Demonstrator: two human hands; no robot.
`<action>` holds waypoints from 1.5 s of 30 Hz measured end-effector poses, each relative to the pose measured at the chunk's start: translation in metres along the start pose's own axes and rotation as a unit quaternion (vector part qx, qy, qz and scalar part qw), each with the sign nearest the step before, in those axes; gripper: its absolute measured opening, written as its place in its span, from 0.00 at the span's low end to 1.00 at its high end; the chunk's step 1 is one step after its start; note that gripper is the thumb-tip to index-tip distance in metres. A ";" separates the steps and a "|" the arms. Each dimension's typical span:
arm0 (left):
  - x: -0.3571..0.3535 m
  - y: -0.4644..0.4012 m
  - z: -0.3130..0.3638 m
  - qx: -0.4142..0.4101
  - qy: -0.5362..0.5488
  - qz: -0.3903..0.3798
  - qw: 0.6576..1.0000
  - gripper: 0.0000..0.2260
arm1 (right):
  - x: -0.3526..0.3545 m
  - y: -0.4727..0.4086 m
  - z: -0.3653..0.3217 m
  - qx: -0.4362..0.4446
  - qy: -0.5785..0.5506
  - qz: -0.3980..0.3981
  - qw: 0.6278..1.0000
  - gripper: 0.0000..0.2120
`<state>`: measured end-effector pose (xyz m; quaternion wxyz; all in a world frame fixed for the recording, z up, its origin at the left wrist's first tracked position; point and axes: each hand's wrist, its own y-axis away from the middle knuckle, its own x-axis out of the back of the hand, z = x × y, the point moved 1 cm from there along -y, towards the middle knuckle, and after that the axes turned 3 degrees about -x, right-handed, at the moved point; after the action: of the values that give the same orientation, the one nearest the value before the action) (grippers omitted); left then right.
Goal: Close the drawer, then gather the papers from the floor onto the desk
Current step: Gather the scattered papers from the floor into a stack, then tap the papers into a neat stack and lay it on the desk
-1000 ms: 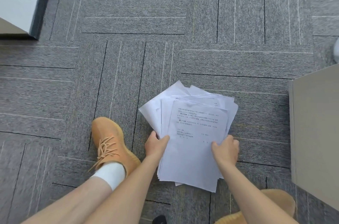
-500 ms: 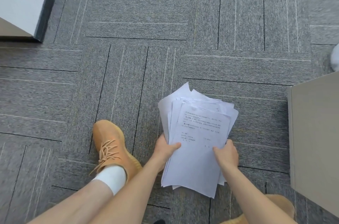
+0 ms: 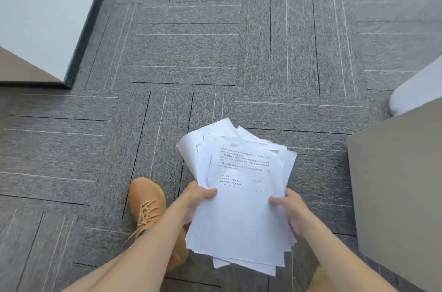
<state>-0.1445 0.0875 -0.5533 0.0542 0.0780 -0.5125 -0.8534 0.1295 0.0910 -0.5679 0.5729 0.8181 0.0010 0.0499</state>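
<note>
A loose stack of white printed papers (image 3: pixel 241 198) is held above the grey carpet, its sheets fanned unevenly at the top. My left hand (image 3: pixel 196 203) grips the stack's left edge, thumb on top. My right hand (image 3: pixel 290 210) grips the right edge the same way. No other loose sheets show on the floor. The drawer is not visible in this view.
A grey-beige cabinet or desk side (image 3: pixel 397 191) stands close on the right, with a white rounded object (image 3: pixel 416 91) behind it. A white panel with a dark edge (image 3: pixel 40 12) fills the upper left. My orange shoe (image 3: pixel 148 205) rests on the carpet, left of the papers.
The stack has risen off the carpet, held in both hands. The view has lifted and pulled back, showing more floor and more of the white panel at left.
</note>
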 end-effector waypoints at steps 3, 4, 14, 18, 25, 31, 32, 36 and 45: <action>-0.004 0.035 0.044 -0.034 -0.004 0.000 0.999 0.29 | 0.003 0.047 -0.041 0.060 0.003 0.005 0.998 0.11; -0.009 0.053 0.063 -0.055 -0.012 0.003 0.998 0.28 | 0.005 0.066 -0.056 0.083 0.003 0.006 0.997 0.11; -0.058 0.223 0.224 -0.282 -0.090 -0.047 0.954 0.31 | 0.069 0.373 -0.177 0.364 -0.072 0.050 0.927 0.21; -0.128 0.420 0.259 -0.406 -0.109 -0.120 0.899 0.16 | 0.116 0.520 -0.176 0.459 -0.087 0.125 0.875 0.14; -0.237 0.594 0.259 -0.529 -0.164 -0.171 0.815 0.26 | 0.209 0.743 -0.080 0.555 -0.138 0.289 0.767 0.12; -0.335 0.737 0.181 -0.563 -0.177 -0.310 0.745 0.22 | 0.269 0.865 0.054 0.574 -0.242 0.371 0.689 0.13; -0.353 0.749 0.167 -0.562 -0.179 -0.330 0.737 0.24 | 0.276 0.877 0.077 0.573 -0.257 0.384 0.677 0.12; -0.412 0.793 0.098 -0.535 -0.170 -0.409 0.719 0.20 | 0.302 0.904 0.163 0.544 -0.301 0.459 0.635 0.18; -0.513 0.780 -0.015 -0.456 -0.204 -0.481 0.721 0.20 | 0.359 0.878 0.269 0.410 -0.358 0.569 0.616 0.18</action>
<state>0.3724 -0.2025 0.1687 -0.4405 0.1037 0.0458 -0.8906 0.4597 -0.4421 0.1930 -0.0105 0.7578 -0.6494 0.0632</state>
